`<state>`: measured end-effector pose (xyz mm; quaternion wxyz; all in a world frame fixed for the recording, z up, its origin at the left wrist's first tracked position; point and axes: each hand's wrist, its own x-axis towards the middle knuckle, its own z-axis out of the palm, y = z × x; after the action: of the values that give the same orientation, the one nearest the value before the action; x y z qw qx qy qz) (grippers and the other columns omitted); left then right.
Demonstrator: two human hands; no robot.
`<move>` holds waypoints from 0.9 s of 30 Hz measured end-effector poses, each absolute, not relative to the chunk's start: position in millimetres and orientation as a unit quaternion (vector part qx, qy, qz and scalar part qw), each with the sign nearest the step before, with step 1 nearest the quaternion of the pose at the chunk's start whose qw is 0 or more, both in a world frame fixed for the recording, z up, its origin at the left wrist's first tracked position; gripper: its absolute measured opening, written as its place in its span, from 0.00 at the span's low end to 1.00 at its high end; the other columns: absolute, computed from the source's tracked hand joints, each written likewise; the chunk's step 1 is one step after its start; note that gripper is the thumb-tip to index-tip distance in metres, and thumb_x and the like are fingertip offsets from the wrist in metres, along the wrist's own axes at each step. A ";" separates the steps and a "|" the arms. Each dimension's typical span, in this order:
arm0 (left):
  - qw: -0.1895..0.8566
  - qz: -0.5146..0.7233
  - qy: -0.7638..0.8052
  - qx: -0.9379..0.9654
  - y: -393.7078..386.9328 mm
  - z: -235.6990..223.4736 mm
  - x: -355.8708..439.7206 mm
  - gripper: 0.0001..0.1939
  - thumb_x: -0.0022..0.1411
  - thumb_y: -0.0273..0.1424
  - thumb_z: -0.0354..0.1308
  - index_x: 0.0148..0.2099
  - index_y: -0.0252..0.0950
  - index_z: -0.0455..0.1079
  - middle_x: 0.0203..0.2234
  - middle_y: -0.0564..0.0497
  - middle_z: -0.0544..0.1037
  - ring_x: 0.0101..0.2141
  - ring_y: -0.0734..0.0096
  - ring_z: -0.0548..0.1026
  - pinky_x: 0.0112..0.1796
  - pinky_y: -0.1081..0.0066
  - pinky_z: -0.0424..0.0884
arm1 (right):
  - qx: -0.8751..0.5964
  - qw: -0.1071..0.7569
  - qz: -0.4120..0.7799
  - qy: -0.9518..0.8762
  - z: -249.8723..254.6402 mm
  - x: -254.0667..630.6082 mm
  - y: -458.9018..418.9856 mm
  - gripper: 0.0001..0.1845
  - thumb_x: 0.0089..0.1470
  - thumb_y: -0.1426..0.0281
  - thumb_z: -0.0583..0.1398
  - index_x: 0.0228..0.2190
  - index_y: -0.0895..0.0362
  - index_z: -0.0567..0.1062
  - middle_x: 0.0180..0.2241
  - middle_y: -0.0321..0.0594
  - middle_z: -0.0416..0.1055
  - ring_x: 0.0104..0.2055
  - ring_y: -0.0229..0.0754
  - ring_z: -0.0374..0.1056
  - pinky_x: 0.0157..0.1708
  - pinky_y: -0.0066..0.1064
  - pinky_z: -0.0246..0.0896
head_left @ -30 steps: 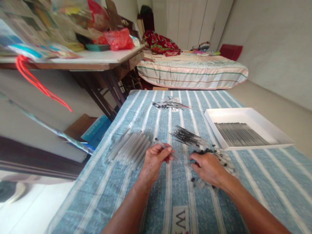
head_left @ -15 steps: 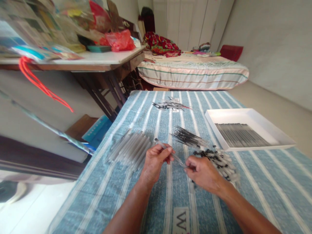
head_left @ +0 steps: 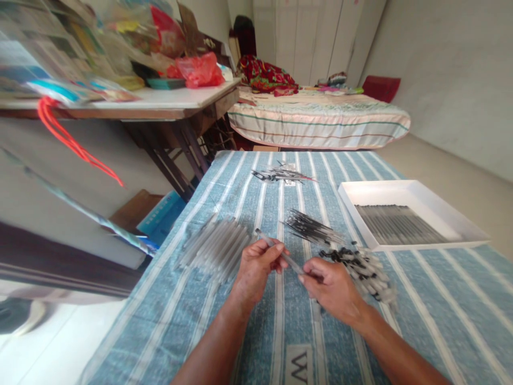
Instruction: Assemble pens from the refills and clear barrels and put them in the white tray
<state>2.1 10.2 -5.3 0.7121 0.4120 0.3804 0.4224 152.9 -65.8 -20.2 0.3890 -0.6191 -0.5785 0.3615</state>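
Note:
A slim translucent grey pen slants between my two hands, its dark end up at the left. My left hand pinches it around the middle. At the lower right end my right hand has its fingers closed on the pen's tip; whether a cap is there is hidden. Left of my left hand lies a heap of grey pen barrels. Thin dark refills lie beyond my right hand. Just behind that hand is a pile of clear caps with black parts.
A white open box at the right holds a row of pens. Farther back on the striped cloth lies a small heap of thin dark pieces. A cluttered desk stands at left, a bed behind.
My right hand has shifted slightly left along the pen, and its fingers now cover the tip that showed before. My left hand keeps nearly the same hold.

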 end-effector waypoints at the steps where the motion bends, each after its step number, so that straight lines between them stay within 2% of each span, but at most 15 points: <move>1: 0.716 0.422 0.381 0.405 10.7 -4.8 1.6 0.09 0.48 0.32 0.64 0.28 0.31 0.70 0.22 0.50 0.77 0.17 0.77 0.70 0.19 0.76 0.62 | -0.614 0.400 0.369 -0.572 -20.7 152.0 -66.9 0.06 0.49 0.67 0.55 0.24 0.56 0.65 0.17 0.29 0.59 0.19 0.32 0.58 0.19 0.22 0.53; 7: 0.711 0.437 0.387 0.391 11.3 -3.2 1.0 0.09 0.48 0.31 0.65 0.27 0.31 0.70 0.21 0.50 0.78 0.17 0.76 0.72 0.18 0.77 0.63 | -0.598 0.449 0.332 -0.575 -26.3 146.0 -68.9 0.08 0.53 0.67 0.54 0.26 0.57 0.67 0.17 0.31 0.63 0.18 0.33 0.61 0.21 0.23 0.57; 14: 0.719 0.440 0.395 0.366 12.6 -5.7 0.3 0.10 0.46 0.31 0.66 0.27 0.30 0.70 0.22 0.49 0.78 0.17 0.74 0.73 0.19 0.75 0.68 | -0.608 0.465 0.283 -0.578 -28.7 137.4 -64.6 0.08 0.53 0.68 0.54 0.23 0.56 0.66 0.14 0.30 0.62 0.17 0.32 0.60 0.19 0.22 0.55; 19: 0.723 0.437 0.394 0.363 11.3 -5.3 -0.1 0.09 0.48 0.31 0.65 0.26 0.30 0.71 0.19 0.51 0.77 0.16 0.76 0.72 0.19 0.76 0.68 | -0.610 0.458 0.271 -0.587 -26.9 133.6 -64.8 0.09 0.53 0.68 0.53 0.23 0.56 0.65 0.16 0.31 0.63 0.17 0.33 0.60 0.19 0.22 0.54; 24: 0.717 0.445 0.399 0.357 9.3 -4.1 2.4 0.10 0.47 0.32 0.66 0.27 0.31 0.71 0.20 0.50 0.77 0.17 0.75 0.72 0.19 0.76 0.68 | -0.618 0.431 0.259 -0.604 -20.0 137.9 -60.7 0.10 0.53 0.69 0.52 0.21 0.55 0.64 0.14 0.29 0.57 0.16 0.32 0.55 0.18 0.22 0.50; 27: 0.701 0.450 0.406 0.375 9.7 -3.4 5.0 0.09 0.48 0.32 0.65 0.27 0.31 0.71 0.20 0.50 0.77 0.18 0.75 0.72 0.21 0.75 0.68 | -0.621 0.374 0.215 -0.654 -9.5 143.6 -56.0 0.12 0.55 0.70 0.52 0.21 0.57 0.66 0.17 0.31 0.62 0.19 0.32 0.58 0.22 0.22 0.51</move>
<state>5.0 9.7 -3.4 0.7012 0.3754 0.4064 0.4497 143.6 -56.0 -9.5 0.3739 -0.6211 -0.6544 0.2149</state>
